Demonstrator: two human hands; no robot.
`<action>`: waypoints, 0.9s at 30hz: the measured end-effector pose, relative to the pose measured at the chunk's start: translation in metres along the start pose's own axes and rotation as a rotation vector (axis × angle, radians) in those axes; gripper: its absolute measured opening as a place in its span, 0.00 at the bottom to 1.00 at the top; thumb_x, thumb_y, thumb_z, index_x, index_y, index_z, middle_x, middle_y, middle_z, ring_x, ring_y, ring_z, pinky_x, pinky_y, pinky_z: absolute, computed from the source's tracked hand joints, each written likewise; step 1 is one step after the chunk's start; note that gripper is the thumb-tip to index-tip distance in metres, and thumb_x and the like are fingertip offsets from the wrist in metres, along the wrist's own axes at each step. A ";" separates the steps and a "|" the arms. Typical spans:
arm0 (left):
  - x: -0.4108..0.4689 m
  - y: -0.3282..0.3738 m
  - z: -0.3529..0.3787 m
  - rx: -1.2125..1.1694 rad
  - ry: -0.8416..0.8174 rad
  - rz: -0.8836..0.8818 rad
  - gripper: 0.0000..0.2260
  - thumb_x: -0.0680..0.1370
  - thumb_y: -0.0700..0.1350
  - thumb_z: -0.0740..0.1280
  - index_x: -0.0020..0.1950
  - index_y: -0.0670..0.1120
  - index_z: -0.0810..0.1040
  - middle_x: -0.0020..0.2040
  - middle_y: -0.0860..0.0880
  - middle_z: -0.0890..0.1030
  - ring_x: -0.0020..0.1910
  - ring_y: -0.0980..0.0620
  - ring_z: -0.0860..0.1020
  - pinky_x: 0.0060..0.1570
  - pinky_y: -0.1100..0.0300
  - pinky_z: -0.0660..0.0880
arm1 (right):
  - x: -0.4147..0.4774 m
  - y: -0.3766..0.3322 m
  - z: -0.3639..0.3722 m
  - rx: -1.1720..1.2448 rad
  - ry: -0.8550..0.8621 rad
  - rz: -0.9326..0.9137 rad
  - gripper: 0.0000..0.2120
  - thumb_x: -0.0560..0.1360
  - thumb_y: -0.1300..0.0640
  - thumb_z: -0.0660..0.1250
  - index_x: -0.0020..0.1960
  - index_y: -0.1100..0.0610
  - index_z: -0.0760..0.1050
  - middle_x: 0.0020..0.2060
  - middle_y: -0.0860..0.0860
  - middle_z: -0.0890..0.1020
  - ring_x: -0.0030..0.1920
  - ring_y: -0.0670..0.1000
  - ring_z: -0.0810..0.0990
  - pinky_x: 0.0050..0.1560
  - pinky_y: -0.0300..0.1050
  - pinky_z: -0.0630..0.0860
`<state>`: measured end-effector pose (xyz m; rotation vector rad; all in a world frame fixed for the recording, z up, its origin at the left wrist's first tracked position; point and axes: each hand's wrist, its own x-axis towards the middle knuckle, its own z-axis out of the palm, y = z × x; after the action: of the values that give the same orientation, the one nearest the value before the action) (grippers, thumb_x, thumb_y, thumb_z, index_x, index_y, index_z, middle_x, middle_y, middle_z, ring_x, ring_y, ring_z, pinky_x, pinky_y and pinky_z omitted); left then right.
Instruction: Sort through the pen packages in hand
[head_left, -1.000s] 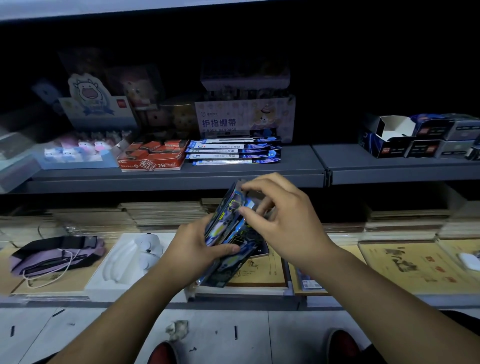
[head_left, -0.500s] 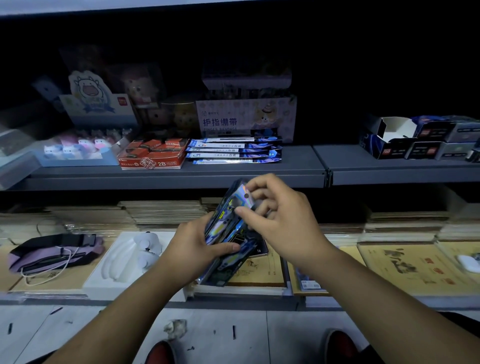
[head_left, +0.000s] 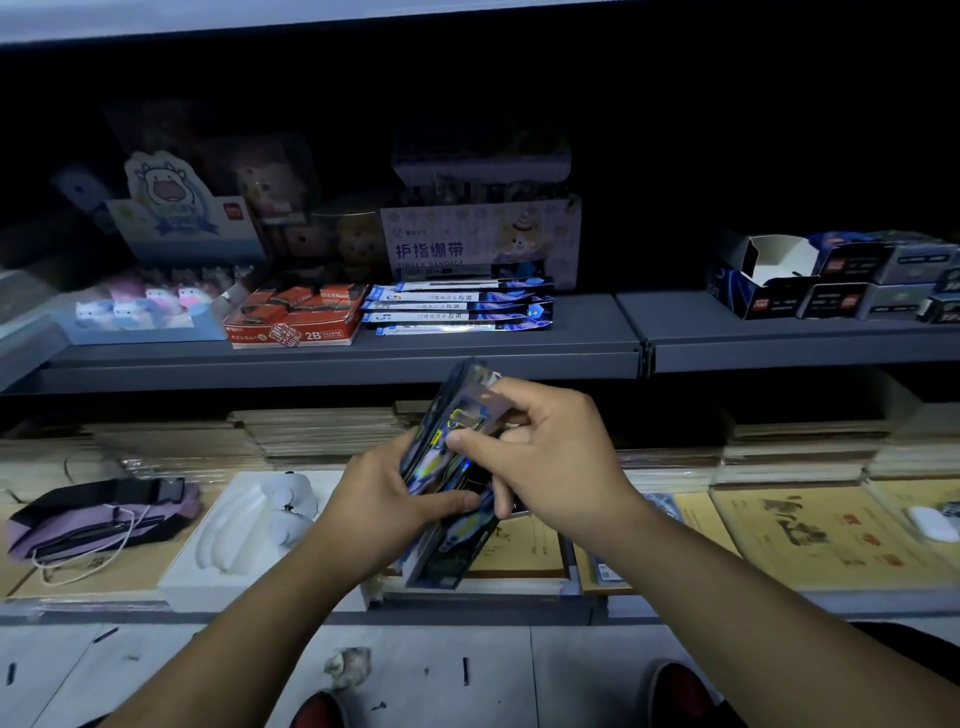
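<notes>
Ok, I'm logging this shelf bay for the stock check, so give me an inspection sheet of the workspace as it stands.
Surface: grey upper shelf; lower shelf holds stacked tan booklets.
Job's things: stack of glossy blue packets, tilted, held above the lower shelf.
Clutter: red 2B box, flat blue packets, finger bandage box, dark cartons, white moulded tray, purple pouch.
Fingers: left hand grips the stack from the side; right hand pinches its upper packets.
Cables: white cord looped at the pouch.
Surroundings: dim shelf bay, pale floor, red shoe tips.
</notes>
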<state>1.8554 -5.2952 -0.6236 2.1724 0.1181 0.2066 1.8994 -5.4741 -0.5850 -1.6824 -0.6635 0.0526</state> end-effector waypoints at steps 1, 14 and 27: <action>0.001 0.000 0.000 -0.007 0.014 -0.004 0.18 0.67 0.49 0.82 0.52 0.57 0.81 0.41 0.65 0.85 0.40 0.67 0.81 0.35 0.76 0.71 | 0.000 -0.002 0.000 0.019 0.034 -0.013 0.03 0.77 0.61 0.74 0.45 0.57 0.81 0.25 0.62 0.80 0.19 0.54 0.75 0.27 0.40 0.73; 0.004 -0.005 -0.009 -0.079 0.090 -0.122 0.13 0.69 0.48 0.81 0.49 0.52 0.82 0.39 0.58 0.86 0.35 0.63 0.83 0.32 0.74 0.72 | 0.023 -0.009 -0.055 0.305 0.609 -0.066 0.08 0.78 0.66 0.70 0.43 0.56 0.75 0.23 0.47 0.75 0.23 0.54 0.71 0.22 0.43 0.63; 0.000 -0.001 -0.009 -0.100 0.089 -0.134 0.12 0.69 0.46 0.81 0.48 0.53 0.82 0.41 0.58 0.87 0.37 0.62 0.84 0.35 0.70 0.75 | 0.018 0.001 -0.046 0.053 0.473 -0.060 0.02 0.80 0.62 0.69 0.50 0.59 0.76 0.24 0.53 0.78 0.19 0.48 0.72 0.22 0.39 0.67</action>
<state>1.8531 -5.2871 -0.6192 2.0477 0.2965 0.2278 1.9328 -5.5067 -0.5690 -1.5461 -0.3500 -0.3584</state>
